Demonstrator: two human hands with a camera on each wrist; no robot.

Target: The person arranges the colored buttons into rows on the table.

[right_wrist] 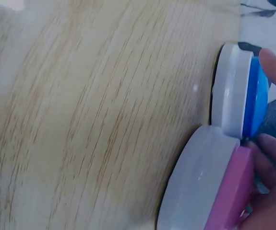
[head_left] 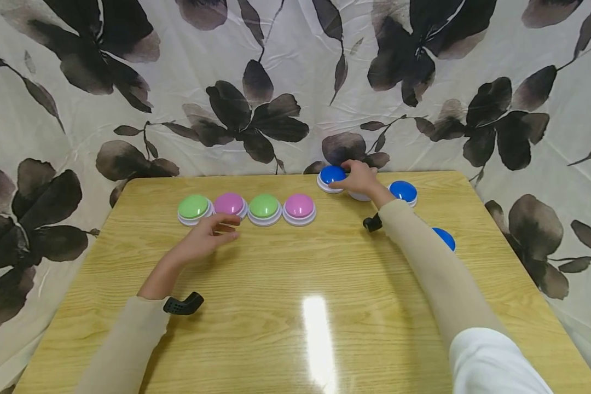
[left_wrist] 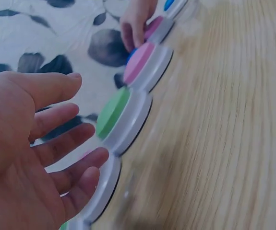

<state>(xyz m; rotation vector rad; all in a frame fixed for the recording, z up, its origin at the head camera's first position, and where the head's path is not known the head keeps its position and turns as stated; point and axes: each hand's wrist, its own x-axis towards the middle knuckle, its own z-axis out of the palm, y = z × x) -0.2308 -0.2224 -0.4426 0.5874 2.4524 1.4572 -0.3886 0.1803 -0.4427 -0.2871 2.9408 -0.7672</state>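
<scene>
While a flowered cloth [head_left: 300, 54] hangs behind, a wood table [head_left: 256, 306] holds 8 round buttons [head_left: 264, 206]. The right sleeve [head_left: 433, 268] hides part of the near blue button [head_left: 445, 238], so the arm might bump it. The left hand [head_left: 204, 239] is by the left pink button [head_left: 229, 203], with fingers apart and holding nothing; if it dips, it could press that button. The right hand [head_left: 361, 179] seems to pinch the back blue button [head_left: 332, 174], thumb and fingers on 2 sides. That button sits near the table's back edge, so a hard push could tip it off. The right pink button [right_wrist: 234, 187] touches it and might slide too. No box or bowl shows.
</scene>
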